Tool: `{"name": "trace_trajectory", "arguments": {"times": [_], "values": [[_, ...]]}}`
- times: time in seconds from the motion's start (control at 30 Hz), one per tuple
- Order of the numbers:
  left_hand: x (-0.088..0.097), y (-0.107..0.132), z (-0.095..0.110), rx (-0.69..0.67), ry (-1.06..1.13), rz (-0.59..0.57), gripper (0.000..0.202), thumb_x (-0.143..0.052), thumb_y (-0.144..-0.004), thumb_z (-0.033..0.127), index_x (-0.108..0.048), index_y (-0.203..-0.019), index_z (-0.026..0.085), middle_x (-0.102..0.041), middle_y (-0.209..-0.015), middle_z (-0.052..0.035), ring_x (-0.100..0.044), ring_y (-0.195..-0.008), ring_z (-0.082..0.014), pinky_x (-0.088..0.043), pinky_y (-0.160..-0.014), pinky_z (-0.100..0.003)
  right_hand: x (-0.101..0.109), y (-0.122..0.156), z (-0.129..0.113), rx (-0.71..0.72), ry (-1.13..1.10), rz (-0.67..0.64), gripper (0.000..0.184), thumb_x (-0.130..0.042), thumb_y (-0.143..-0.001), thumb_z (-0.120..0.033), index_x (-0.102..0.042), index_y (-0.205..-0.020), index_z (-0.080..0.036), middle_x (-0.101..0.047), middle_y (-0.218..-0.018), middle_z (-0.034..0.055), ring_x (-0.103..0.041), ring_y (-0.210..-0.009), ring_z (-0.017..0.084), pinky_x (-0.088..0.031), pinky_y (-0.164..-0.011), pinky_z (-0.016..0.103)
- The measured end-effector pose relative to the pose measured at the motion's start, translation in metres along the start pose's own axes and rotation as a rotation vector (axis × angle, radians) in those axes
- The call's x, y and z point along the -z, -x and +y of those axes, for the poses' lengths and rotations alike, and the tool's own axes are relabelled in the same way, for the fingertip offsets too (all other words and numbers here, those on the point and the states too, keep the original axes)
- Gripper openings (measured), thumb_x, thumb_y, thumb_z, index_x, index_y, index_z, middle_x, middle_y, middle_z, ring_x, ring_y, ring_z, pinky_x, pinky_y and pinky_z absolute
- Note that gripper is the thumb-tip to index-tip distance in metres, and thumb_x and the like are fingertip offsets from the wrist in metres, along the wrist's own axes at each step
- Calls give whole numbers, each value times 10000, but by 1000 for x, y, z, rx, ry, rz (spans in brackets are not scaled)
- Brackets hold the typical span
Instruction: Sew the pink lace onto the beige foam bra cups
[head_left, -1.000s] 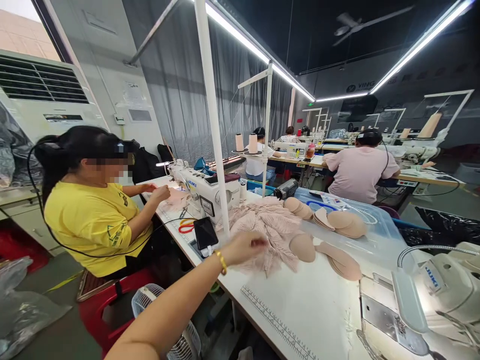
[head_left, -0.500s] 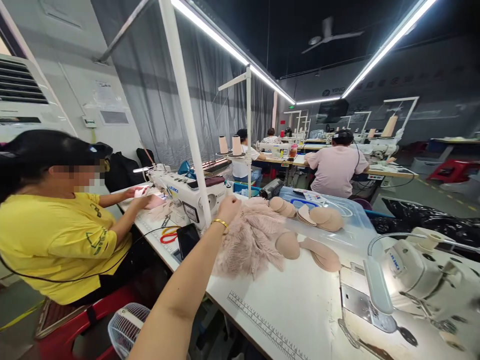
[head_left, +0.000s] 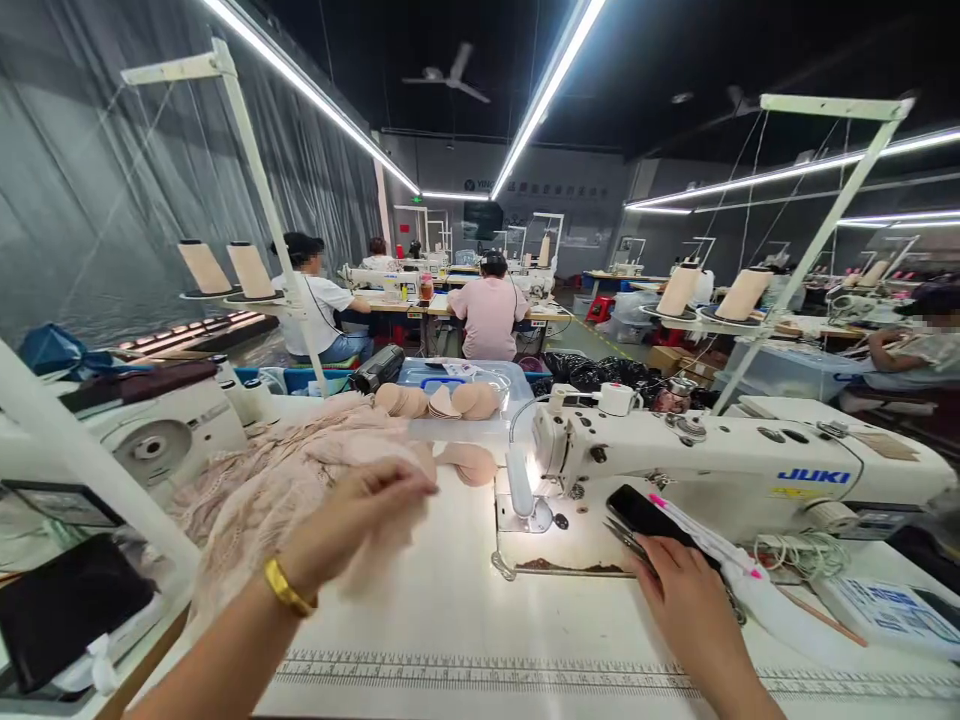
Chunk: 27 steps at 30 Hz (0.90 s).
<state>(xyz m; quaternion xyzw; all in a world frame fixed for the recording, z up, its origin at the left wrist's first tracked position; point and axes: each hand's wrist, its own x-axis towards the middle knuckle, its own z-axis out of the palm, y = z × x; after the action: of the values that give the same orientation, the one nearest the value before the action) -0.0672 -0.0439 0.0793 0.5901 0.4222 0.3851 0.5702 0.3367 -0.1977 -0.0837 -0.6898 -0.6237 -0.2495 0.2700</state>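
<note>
My left hand (head_left: 364,520), with a gold bangle at its wrist, hovers over the table in front of the lace. Its fingers are closed in a pinch; a pale blur hangs below, and I cannot make out what it is. Pinkish lace fabric (head_left: 262,490) lies heaped beside it on the left. My right hand (head_left: 686,600) rests on the table at the right, its fingers curled over small metal scissors (head_left: 628,538) whose blades point away to the left. A black phone (head_left: 651,518) and a white strip with pink ends (head_left: 705,540) lie just beyond.
A JUKI sewing machine (head_left: 720,470) with its lamp lit stands before me. Beige cups (head_left: 472,465) lie on the table, more on a clear plastic bin (head_left: 510,385). A ruler strip (head_left: 465,668) runs along the front edge. Thread stands (head_left: 825,240) rise on both sides; co-workers sit beyond.
My view has swung right, from the neighbour in yellow to the machine in front. My left hand has come back from the far side of the lace. My right hand has come into view.
</note>
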Motion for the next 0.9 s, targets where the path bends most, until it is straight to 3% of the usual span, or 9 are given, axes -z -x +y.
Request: {"name": "trace_trajectory", "arguments": {"times": [0.07, 0.13, 0.27, 0.37, 0.43, 0.57, 0.67, 0.77, 0.9], "values": [[-34, 12, -33, 50, -28, -247, 421, -913, -706, 514, -733, -888, 179, -760, -930, -79, -664, -795, -203, -529, -703, -299, -6, -4, 8, 14, 19, -35, 471, -353, -1109, -417, -752, -1051, -173, -763, -915, 144, -671, -810, 344, -509, -651, 473], [-60, 19, -62, 89, 48, -405, 507, -947, -673, 506, -726, -978, 166, -773, -1009, -95, -666, -804, -176, -539, -778, -321, -9, -2, 5, 55, -16, -85, 439, -365, -1097, -387, -741, -1003, -182, -733, -852, 121, -662, -784, 335, -506, -661, 470], [-86, 24, -96, 125, 96, -500, 738, -1005, -607, 441, -699, -1232, 194, -772, -1105, -99, -619, -768, -122, -501, -792, -303, -2, 12, -22, 70, -165, -141, 406, -298, -1117, -386, -656, -1006, -230, -734, -847, 82, -707, -753, 266, -564, -684, 393], [-91, 23, -101, 131, 78, -487, 855, -1019, -592, 379, -661, -1353, 220, -765, -1137, -92, -576, -746, -95, -483, -788, -283, 14, 15, -53, -34, -386, -244, 279, -348, -1139, -406, -586, -1175, -264, -763, -876, 29, -744, -692, 193, -571, -595, 270], [-93, 23, -100, 133, 80, -474, 904, -1018, -588, 328, -638, -1402, 225, -755, -1159, -100, -573, -756, -91, -484, -796, -280, 27, 9, -75, 82, -510, -312, 248, -449, -1114, -481, -605, -1125, -289, -773, -898, 19, -762, -709, 185, -591, -605, 242], [-94, 22, -97, 143, 107, -466, 946, -982, -596, 231, -599, -1461, 226, -722, -1221, -111, -561, -723, -62, -492, -788, -271, 41, -11, -105, 258, -549, -141, 285, -506, -1091, -564, -599, -1025, -303, -764, -811, -29, -763, -641, 154, -586, -566, 199], [-89, 22, -94, 143, 119, -467, 933, -940, -618, 184, -587, -1480, 232, -703, -1251, -108, -536, -677, -33, -482, -748, -247, 39, -14, -108, 285, -547, -84, 271, -465, -1114, -546, -578, -1070, -302, -761, -827, -34, -759, -630, 138, -574, -562, 190], [-81, 22, -90, 142, 133, -458, 931, -913, -635, 156, -572, -1500, 221, -695, -1268, -118, -528, -666, -21, -471, -726, -231, 31, -6, -101, 284, -511, -129, 233, -475, -1119, -490, -557, -1032, -290, -704, -762, -48, -702, -558, 129, -533, -522, 209], [-82, 22, -92, 143, 123, -500, 1008, -944, -624, 152, -540, -1541, 259, -678, -1296, -114, -543, -683, -26, -476, -725, -231, 23, -3, -104, 335, -388, -67, 158, -512, -1114, -387, -587, -1044, -267, -717, -794, -14, -712, -624, 159, -527, -603, 271]]}}
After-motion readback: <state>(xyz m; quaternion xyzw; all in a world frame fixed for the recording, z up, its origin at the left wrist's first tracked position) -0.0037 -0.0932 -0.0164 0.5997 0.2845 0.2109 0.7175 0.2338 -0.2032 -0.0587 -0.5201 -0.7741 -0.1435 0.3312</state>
